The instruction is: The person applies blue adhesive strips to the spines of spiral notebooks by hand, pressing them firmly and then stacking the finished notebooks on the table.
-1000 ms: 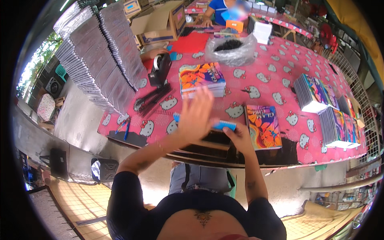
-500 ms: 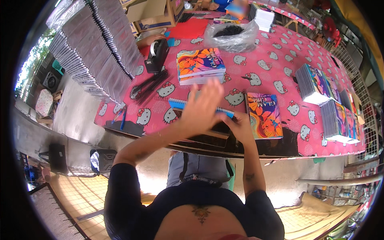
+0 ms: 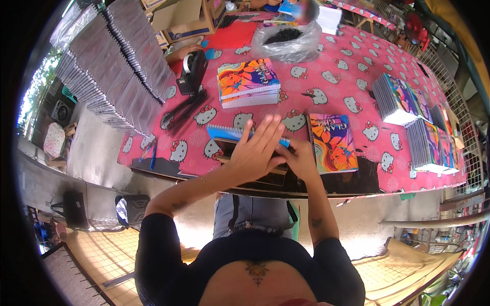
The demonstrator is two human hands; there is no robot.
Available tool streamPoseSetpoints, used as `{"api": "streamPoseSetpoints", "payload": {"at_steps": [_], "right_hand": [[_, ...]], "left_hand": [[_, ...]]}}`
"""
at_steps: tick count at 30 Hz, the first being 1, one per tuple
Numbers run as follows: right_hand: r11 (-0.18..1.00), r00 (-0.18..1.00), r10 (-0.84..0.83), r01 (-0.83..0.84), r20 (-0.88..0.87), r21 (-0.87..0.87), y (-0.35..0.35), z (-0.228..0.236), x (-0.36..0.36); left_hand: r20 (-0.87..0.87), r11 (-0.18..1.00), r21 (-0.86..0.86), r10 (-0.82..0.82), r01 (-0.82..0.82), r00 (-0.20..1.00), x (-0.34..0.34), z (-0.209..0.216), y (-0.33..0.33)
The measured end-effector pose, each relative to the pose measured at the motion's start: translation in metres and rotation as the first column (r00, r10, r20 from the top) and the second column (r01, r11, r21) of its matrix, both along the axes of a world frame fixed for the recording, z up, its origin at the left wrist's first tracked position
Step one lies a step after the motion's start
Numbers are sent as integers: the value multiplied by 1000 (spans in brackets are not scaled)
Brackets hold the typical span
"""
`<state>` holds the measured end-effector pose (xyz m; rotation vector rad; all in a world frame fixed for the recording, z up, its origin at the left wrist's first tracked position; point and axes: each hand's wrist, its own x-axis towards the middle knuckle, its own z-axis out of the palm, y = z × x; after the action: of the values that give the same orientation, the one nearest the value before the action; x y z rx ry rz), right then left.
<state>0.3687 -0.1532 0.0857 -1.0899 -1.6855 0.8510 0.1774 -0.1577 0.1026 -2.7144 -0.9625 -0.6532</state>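
Note:
A blue-covered notebook with a row of binding teeth along its far edge stands tilted at the table's near edge, over a dark wooden piece. My left hand lies across it, fingers stretched out and flat. At the notebook's right end, my right hand grips the corner with bent fingers; the fingertips are partly hidden. Right of that hand lies a notebook with a colourful illustrated cover. Beyond my hands sits a stack of similar notebooks.
Tall stacks of spiral-bound pads rise at the left. Near them are a black tape dispenser, black binding coils and pens. A plastic bag of black coils lies farther back. More notebook piles stand right.
My left hand has come down from a blurred, raised position onto the blue notebook. The right hand keeps its grip at the right end. The whole view has shifted slightly.

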Motion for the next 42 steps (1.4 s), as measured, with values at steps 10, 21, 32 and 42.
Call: {"api": "streamPoseSetpoints", "payload": {"at_steps": [10, 21, 32, 42], "right_hand": [[996, 974, 60, -71, -219, -46, -5, 17, 23], [997, 988, -72, 70, 139, 15, 8, 31, 11], [907, 976, -215, 212, -32, 364, -58, 72, 5], [716, 673, -623, 284, 399, 637, -61, 27, 110]], "left_hand": [[265, 992, -120, 1, 32, 964, 1, 34, 25], [355, 998, -43, -27, 45, 934, 4, 29, 13], [341, 815, -60, -526, 577, 779, -6, 143, 17], [286, 995, -101, 7, 23, 958, -65, 24, 201]]}}
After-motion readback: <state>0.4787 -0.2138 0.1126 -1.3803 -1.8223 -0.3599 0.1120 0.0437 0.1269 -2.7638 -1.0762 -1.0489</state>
